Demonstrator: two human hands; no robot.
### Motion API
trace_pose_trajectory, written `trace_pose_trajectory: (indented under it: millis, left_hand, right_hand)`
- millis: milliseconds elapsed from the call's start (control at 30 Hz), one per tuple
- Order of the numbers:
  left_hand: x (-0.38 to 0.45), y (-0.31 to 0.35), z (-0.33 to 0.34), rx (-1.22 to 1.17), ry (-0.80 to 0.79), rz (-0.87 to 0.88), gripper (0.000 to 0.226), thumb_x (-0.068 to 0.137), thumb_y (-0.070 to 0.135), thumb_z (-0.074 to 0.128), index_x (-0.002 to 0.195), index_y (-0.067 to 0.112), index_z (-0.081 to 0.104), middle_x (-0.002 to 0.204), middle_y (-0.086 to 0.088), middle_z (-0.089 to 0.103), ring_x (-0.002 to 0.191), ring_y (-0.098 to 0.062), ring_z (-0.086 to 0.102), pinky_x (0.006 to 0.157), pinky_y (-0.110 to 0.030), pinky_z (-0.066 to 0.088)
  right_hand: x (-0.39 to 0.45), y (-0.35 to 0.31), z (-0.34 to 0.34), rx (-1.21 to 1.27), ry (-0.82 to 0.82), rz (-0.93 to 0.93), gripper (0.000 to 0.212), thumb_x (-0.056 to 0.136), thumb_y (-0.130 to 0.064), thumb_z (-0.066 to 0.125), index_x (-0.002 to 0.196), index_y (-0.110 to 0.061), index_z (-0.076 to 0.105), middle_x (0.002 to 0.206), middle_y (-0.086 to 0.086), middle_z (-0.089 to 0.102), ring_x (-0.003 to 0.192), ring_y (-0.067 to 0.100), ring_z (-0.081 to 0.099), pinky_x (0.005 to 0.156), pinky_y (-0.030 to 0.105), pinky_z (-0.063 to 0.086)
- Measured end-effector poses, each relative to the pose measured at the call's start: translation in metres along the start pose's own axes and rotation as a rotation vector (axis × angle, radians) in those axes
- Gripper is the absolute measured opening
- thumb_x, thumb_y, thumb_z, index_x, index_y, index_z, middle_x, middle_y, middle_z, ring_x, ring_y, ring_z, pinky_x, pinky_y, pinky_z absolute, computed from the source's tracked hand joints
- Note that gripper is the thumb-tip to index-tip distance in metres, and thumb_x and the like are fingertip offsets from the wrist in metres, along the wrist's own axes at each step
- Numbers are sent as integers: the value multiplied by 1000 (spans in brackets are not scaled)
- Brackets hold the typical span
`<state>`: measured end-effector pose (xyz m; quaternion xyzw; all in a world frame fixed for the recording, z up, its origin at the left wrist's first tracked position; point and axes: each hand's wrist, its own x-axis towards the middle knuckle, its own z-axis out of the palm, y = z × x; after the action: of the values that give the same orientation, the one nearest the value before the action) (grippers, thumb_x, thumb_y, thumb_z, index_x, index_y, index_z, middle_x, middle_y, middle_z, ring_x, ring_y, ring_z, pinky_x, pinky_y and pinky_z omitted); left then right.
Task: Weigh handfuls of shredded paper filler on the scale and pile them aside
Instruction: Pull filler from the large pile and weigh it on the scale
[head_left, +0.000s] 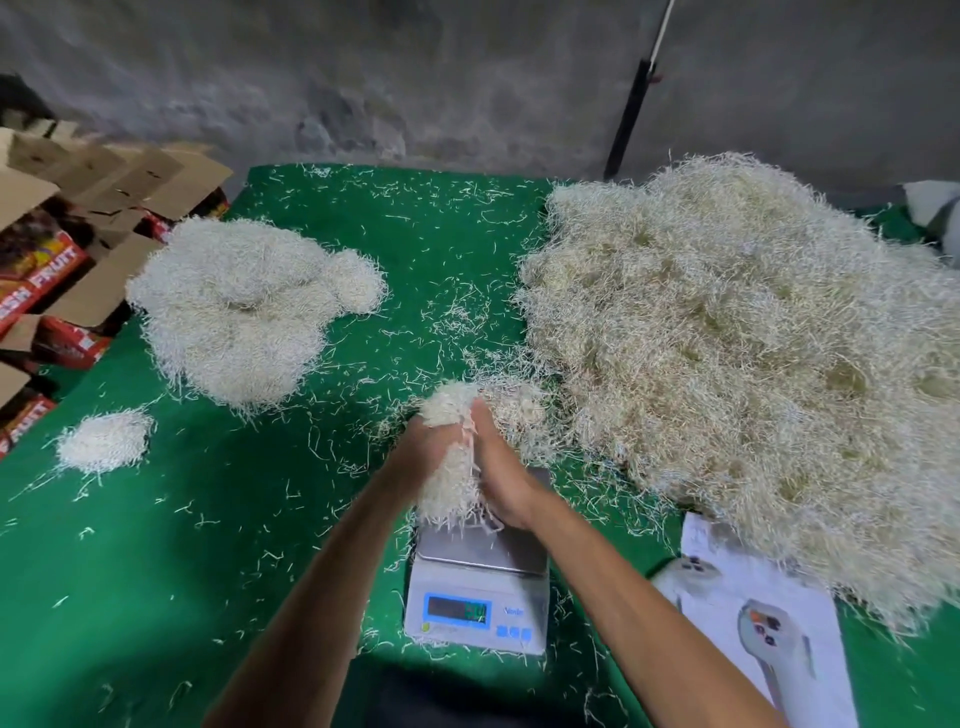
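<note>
A white digital scale (478, 597) with a steel pan and blue-framed display stands on the green cloth near the front. Just above its pan, my left hand (423, 449) and my right hand (501, 473) press together around a handful of shredded paper filler (449, 457), strands hanging down between them. The big loose heap of cream shredded paper (753, 364) fills the right side. A pile of whiter shredded paper (234, 306) lies at the left, with a small separate clump (104, 441) nearer the front left.
Green cloth (208, 571) covers the table, littered with stray strands. Cardboard fruit boxes (57, 270) stack beyond the left edge. A printed sheet with a product picture (769, 623) lies right of the scale. A dark pole (631, 114) leans on the grey wall.
</note>
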<state>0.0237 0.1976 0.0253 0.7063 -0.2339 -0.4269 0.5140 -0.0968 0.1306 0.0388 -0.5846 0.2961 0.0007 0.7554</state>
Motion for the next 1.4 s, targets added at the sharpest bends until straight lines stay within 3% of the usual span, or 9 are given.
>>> trace_pose_trajectory:
  millis: [133, 233, 400, 533, 733, 800, 867, 1000, 1400]
  left_hand:
    - [4, -6, -4, 361, -5, -28, 57, 93, 10, 68, 135, -17, 39, 88, -17, 64, 72, -23, 60, 60, -29, 53]
    - [6, -14, -10, 411, -74, 12, 87, 86, 24, 78, 155, 3, 29, 144, -19, 52, 122, -27, 59, 106, -48, 49]
    - [-6, -36, -22, 14, -173, 27, 102, 66, 46, 92, 150, 22, 39, 136, -6, 54, 109, -23, 68, 85, -37, 61]
    - [-16, -88, -32, 350, -28, 41, 76, 85, 31, 80, 150, 20, 41, 149, -15, 48, 104, -9, 60, 75, -15, 49]
    - [-46, -139, -50, 319, 202, 64, 47, 93, 64, 55, 130, 34, 55, 121, 20, 58, 94, 16, 56, 82, -13, 45]
    - [-59, -176, -54, 568, 248, 19, 44, 104, 43, 49, 145, 27, 49, 150, 6, 48, 130, -4, 51, 110, -25, 39]
    - [-79, -216, -49, 917, 213, -11, 56, 107, 36, 43, 159, 25, 26, 169, -1, 8, 156, -20, 6, 125, -36, 4]
    - [-101, -239, -33, 998, 221, 24, 59, 108, 35, 33, 162, 27, 10, 167, 5, -14, 153, -14, -20, 121, -35, -19]
    - [-102, -230, -28, 926, 243, -27, 59, 107, 28, 40, 162, 28, 18, 169, 7, -5, 154, -11, -14, 125, -40, -11]
  right_hand:
    - [1, 8, -3, 42, 108, -7, 93, 91, -79, 40, 157, -14, 33, 162, 9, 34, 151, 24, 31, 124, 50, 23]
    - [-3, 14, -17, 19, 273, -2, 61, 92, -61, 61, 128, -12, 53, 101, -3, 59, 88, 12, 57, 92, 36, 50]
    - [-7, 34, -34, -234, 521, -56, 83, 95, -63, 56, 156, -12, 34, 122, 10, 68, 100, 20, 70, 88, 33, 57]
    - [-19, 59, -63, -981, 636, -75, 74, 91, -84, 33, 126, -27, 65, 78, -1, 75, 63, 9, 71, 71, 31, 61]
    - [-46, 149, -85, -643, 801, -89, 41, 109, -42, 41, 125, -11, 63, 119, 8, 67, 102, 25, 65, 88, 32, 49]
    - [-60, 188, -83, -816, 677, 41, 37, 108, -23, 45, 139, -6, 55, 141, 15, 57, 128, 33, 57, 104, 35, 46]
    - [-73, 219, -74, -1046, 612, 99, 54, 106, -19, 46, 158, -9, 35, 168, 7, 25, 154, 27, 26, 126, 35, 22]
    - [-75, 236, -54, -1170, 643, 160, 66, 106, -22, 34, 164, -13, 5, 172, 4, -6, 157, 18, -11, 126, 34, -8]
    - [-72, 242, -54, -1178, 655, 161, 64, 108, -29, 31, 164, -12, 7, 171, 4, -4, 157, 17, -10, 128, 36, -4]
